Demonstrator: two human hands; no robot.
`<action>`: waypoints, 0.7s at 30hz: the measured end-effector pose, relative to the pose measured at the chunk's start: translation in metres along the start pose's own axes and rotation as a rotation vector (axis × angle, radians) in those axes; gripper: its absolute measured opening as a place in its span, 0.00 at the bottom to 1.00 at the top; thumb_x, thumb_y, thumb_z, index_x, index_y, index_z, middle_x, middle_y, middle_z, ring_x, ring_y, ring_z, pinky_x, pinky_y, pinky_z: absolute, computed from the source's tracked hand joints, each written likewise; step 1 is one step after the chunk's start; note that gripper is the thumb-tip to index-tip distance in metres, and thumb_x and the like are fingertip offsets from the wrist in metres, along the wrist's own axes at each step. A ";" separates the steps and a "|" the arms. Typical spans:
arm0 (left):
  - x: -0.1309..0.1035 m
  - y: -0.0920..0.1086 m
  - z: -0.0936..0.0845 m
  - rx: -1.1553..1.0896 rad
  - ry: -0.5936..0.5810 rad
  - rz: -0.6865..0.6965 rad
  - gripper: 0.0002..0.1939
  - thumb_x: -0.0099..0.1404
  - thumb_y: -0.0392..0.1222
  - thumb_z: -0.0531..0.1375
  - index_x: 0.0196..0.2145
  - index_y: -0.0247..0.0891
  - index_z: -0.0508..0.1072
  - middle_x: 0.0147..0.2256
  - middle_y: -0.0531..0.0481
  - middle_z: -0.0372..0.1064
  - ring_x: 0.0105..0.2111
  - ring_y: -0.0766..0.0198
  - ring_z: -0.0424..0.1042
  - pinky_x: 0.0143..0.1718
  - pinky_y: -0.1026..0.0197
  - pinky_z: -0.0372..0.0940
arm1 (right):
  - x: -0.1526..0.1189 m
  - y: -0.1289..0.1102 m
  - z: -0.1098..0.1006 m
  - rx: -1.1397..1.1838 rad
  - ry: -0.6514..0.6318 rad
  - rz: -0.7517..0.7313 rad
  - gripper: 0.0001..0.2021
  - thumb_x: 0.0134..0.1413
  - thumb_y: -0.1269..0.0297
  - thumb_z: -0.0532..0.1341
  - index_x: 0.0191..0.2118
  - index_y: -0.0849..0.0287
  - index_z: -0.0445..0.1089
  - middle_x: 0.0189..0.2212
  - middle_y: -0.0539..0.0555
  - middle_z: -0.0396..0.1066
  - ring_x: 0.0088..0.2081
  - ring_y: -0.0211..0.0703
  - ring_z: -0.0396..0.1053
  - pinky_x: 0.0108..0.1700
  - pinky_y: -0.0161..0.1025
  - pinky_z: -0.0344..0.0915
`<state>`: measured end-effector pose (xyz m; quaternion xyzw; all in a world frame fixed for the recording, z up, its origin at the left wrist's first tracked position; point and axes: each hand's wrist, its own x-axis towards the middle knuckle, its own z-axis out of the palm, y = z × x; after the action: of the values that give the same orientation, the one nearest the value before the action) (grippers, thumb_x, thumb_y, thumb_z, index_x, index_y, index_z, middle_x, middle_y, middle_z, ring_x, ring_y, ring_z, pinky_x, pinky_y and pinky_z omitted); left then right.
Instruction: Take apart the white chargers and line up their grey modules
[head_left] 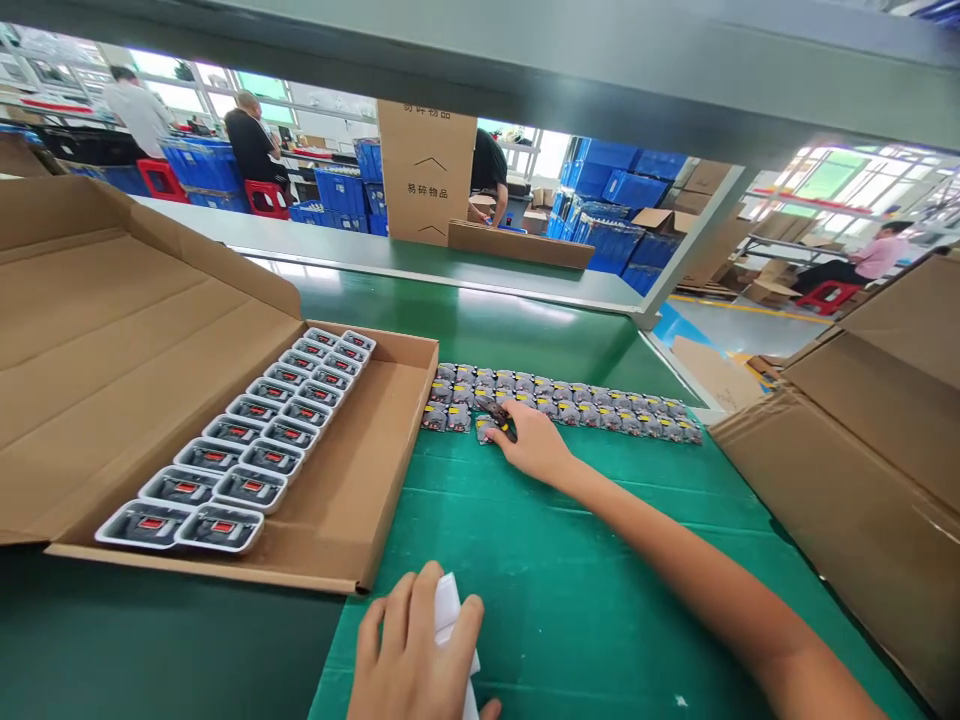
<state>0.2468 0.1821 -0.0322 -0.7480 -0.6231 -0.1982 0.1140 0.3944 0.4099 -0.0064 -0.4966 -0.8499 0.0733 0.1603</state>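
Note:
My left hand (416,640) is at the bottom of the view, its fingers closed around a white block-like piece (448,610) that is mostly covered by the hand. Farther forward, my right hand (531,442) grips dark pliers (501,416) with a bit of yellow on the handle. Its thumb is beside a small grey part (484,428), set slightly apart from the others; I cannot tell whether it is touched. Rows of similar grey parts (585,400) with yellow marks lie on the green mat (570,580).
An open cardboard box (360,440) at left holds two columns of white trays (251,487) with dark, red-marked contents. Another open carton (847,480) stands at right. A metal beam (480,50) crosses overhead. Beyond are blue crates (600,200) and several people working.

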 end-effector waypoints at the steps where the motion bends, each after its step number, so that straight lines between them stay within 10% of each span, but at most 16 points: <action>1: 0.000 0.002 -0.001 0.008 0.003 0.001 0.24 0.42 0.50 0.67 0.39 0.48 0.72 0.47 0.39 0.65 0.45 0.44 0.64 0.43 0.46 0.59 | 0.001 -0.001 0.001 -0.009 0.002 0.000 0.10 0.60 0.58 0.59 0.39 0.61 0.63 0.36 0.55 0.70 0.37 0.45 0.67 0.33 0.36 0.54; 15: 0.002 0.008 -0.008 0.010 -0.031 0.020 0.24 0.43 0.52 0.69 0.39 0.45 0.72 0.47 0.34 0.67 0.45 0.40 0.66 0.42 0.42 0.60 | 0.006 -0.012 0.006 -0.094 0.024 0.037 0.12 0.63 0.56 0.54 0.42 0.61 0.63 0.38 0.57 0.70 0.39 0.47 0.68 0.33 0.37 0.57; 21: -0.018 -0.007 -0.016 -0.039 0.044 0.043 0.16 0.54 0.37 0.62 0.41 0.51 0.69 0.45 0.47 0.68 0.45 0.53 0.68 0.43 0.51 0.66 | 0.006 -0.001 0.007 -0.046 0.022 0.009 0.15 0.62 0.54 0.55 0.44 0.61 0.64 0.38 0.58 0.72 0.39 0.50 0.70 0.36 0.39 0.60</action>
<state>0.2354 0.1612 -0.0265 -0.7586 -0.6004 -0.2243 0.1174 0.3885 0.4146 -0.0110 -0.5045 -0.8475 0.0491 0.1578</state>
